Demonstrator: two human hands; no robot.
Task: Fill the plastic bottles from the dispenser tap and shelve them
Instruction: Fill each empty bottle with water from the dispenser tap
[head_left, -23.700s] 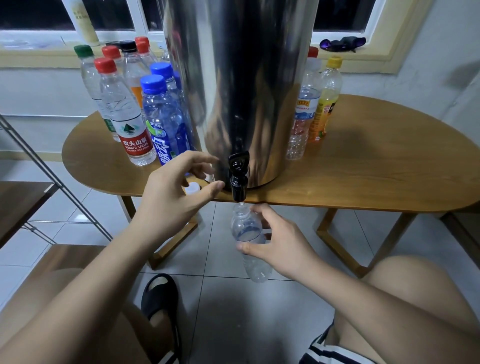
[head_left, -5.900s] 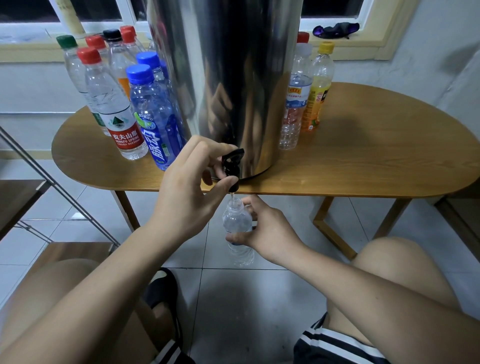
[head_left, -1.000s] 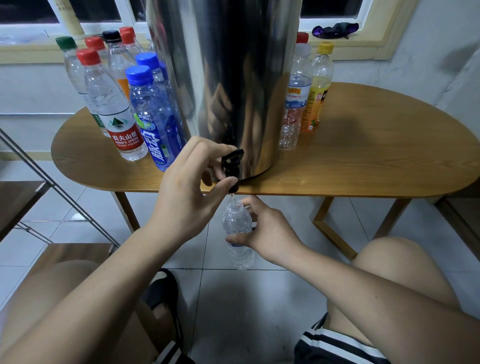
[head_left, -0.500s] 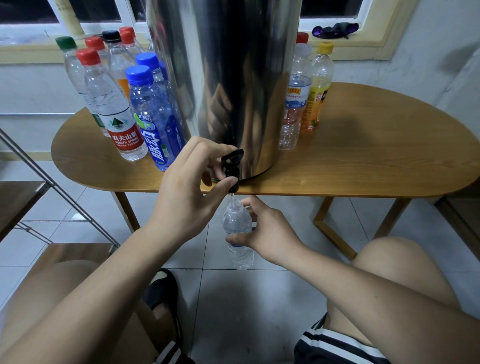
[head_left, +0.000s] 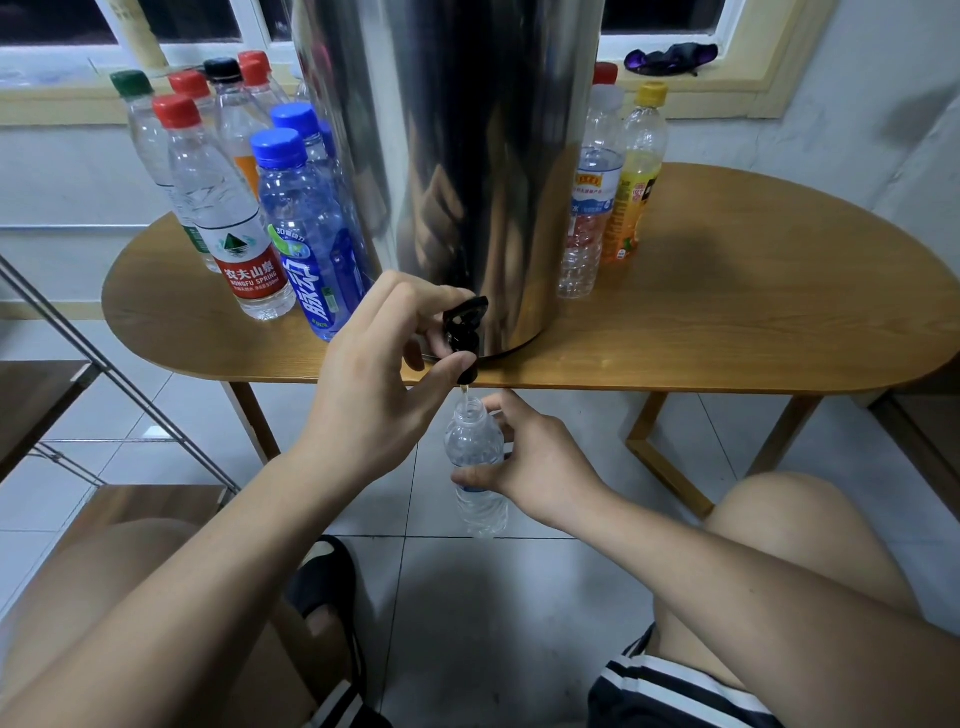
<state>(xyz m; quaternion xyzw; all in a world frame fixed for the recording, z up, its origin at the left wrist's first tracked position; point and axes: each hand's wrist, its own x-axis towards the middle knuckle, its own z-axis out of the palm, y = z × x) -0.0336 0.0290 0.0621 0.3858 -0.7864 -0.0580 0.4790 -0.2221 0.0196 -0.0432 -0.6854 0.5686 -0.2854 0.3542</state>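
Illumination is moderate, even, indoor; windows (head_left: 171, 21) are dark. Steel dispenser (head_left: 467, 156) shows bright streaks and soft reflections. Diffuse shadow lies near the far edge of the surface (head_left: 753, 322), another on the floor (head_left: 493, 623). Focus is sharp; frame edges bow from wide-angle distortion.

Oval wooden counter (head_left: 753, 312) over pale floor tiles (head_left: 493, 623); 1 black sandal (head_left: 324, 577) below (purple bundle (head_left: 670, 54) on windowsill (head_left: 717, 85)).
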